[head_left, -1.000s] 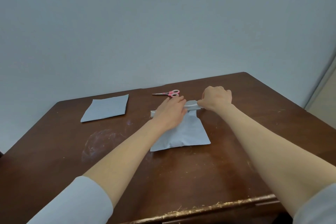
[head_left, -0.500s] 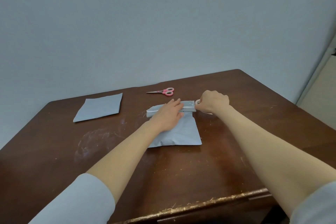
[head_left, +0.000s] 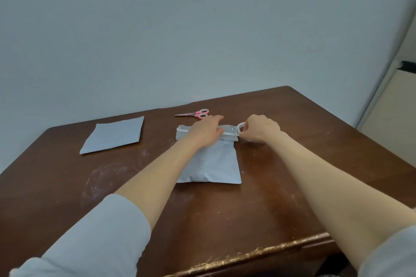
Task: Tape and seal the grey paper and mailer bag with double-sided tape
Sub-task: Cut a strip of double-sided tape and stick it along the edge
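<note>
Mailer bag, pale grey, lies flat near the middle of the dark brown wooden surface, its closed bottom edge toward the near side and its top flap at the far end. A white tape strip runs left to right along that flap.

The left grip lies across the flap with fingers straight and flat, pressing down on the strip and the bag; it is released, grasping nothing. The right grip sits just past the bag's right top corner, fingers curled and pinching the tape roll, a white ring that meets the right end of the strip. How much of the roll lies behind the fingers cannot be told.

Grey paper, a single sheet, rests flat on the far left part of the surface, well apart from the bag. Pink-handled scissors lie closed just beyond the left grip, blades pointing left.

The 2 forearms are bare, with light grey sleeves pushed up near the elbows. The near edge of the surface shows worn, chipped finish.
</note>
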{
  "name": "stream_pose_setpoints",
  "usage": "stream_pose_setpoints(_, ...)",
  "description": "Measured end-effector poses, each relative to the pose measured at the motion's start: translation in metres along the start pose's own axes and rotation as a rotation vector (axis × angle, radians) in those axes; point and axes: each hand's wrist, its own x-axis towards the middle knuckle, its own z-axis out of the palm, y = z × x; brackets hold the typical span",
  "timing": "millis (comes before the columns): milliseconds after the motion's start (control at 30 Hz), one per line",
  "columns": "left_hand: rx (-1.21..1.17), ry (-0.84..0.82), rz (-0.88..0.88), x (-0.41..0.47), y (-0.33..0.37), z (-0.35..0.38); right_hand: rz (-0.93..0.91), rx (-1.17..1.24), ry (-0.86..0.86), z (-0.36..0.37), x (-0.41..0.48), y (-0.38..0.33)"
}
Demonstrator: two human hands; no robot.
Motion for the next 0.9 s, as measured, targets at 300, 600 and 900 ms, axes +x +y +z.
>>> stream_pose_setpoints(300,-0.05,0.075,-0.115,0.014,-0.003,0.009,-0.003,-0.036,0.011,0.004,0.002,0.003)
stream_pose_setpoints(600,-0.102,0.254,-0.203,0.004,-0.016,0.005,-0.068,0.081,0.097,-0.007,0.006,-0.007)
stream_pose_setpoints(900,0.053,0.346,-0.305,0.028,-0.041,-0.031,-0.242,0.015,0.071,-0.001,0.061,-0.064)
